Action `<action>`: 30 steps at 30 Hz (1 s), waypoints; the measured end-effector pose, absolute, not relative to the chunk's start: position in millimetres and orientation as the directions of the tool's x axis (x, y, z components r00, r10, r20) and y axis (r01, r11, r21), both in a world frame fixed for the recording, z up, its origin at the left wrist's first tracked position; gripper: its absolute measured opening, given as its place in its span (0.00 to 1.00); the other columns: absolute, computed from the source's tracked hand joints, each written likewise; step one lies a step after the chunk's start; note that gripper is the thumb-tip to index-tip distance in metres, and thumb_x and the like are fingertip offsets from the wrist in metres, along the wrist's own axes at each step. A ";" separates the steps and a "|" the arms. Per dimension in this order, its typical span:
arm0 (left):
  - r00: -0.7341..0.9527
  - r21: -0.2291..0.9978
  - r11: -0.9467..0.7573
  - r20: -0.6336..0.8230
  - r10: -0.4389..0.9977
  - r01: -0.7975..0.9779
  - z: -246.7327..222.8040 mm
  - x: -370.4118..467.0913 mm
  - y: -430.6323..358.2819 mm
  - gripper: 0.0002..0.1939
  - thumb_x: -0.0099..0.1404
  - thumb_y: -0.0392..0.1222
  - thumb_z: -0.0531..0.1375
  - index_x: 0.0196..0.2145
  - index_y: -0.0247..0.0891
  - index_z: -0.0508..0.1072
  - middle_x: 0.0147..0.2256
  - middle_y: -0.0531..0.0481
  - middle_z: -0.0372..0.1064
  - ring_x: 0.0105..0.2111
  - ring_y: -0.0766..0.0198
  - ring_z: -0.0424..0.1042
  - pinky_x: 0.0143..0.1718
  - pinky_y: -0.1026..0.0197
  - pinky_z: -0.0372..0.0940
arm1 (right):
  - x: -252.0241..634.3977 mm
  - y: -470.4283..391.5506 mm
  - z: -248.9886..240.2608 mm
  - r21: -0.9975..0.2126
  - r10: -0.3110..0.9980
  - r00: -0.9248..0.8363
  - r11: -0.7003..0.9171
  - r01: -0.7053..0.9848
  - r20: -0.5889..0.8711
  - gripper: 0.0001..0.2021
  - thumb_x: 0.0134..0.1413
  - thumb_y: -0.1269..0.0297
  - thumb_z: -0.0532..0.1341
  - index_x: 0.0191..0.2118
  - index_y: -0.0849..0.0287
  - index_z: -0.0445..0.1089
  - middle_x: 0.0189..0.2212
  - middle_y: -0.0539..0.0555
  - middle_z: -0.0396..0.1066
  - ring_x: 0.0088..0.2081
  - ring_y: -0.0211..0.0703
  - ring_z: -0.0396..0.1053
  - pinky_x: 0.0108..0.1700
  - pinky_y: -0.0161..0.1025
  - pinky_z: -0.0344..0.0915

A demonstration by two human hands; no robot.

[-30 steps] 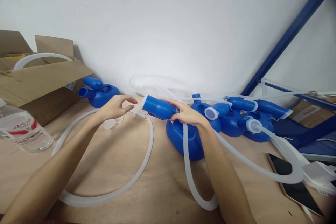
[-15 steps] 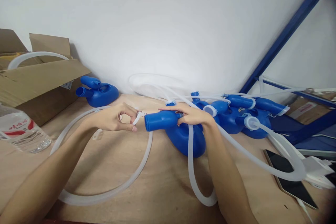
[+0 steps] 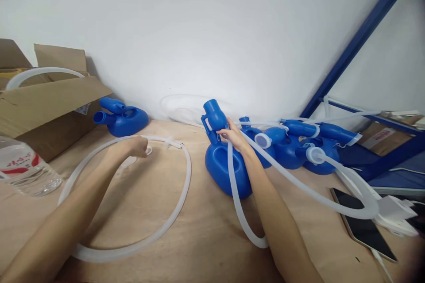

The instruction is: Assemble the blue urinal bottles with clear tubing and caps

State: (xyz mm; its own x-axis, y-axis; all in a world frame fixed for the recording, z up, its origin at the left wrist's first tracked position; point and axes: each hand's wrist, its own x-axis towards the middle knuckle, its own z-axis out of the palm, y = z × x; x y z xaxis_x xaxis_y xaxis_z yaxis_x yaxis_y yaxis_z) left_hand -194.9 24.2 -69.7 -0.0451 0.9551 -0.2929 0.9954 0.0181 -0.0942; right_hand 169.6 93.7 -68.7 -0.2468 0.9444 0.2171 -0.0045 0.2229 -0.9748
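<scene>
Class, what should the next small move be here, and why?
Probably lift the white cap with the left hand: it lies right beside that hand, while the blue spout held by the right hand looks uncapped.

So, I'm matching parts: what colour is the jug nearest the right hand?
The jug is blue; head view.

Bottle: clear, red-and-white label, left of the left hand.
Cardboard box: flaps open, beyond the bottle, also left of that hand.
Phone: dark-screened (a white cable at its near end), well right of the right hand.
White adapter: near the phone.
Blue frame: slanting, far right of both hands.
</scene>
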 end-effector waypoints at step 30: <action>0.685 -0.465 -0.505 0.442 0.579 0.727 -74.6 -37.6 9.7 0.19 0.77 0.49 0.55 0.58 0.37 0.71 0.57 0.33 0.69 0.58 0.41 0.67 0.56 0.44 0.64 | 149.3 72.9 -62.2 -0.988 0.946 -0.312 -0.045 0.147 -0.089 0.30 0.48 0.70 0.64 0.57 0.51 0.57 0.39 0.50 0.73 0.24 0.39 0.74 0.30 0.38 0.76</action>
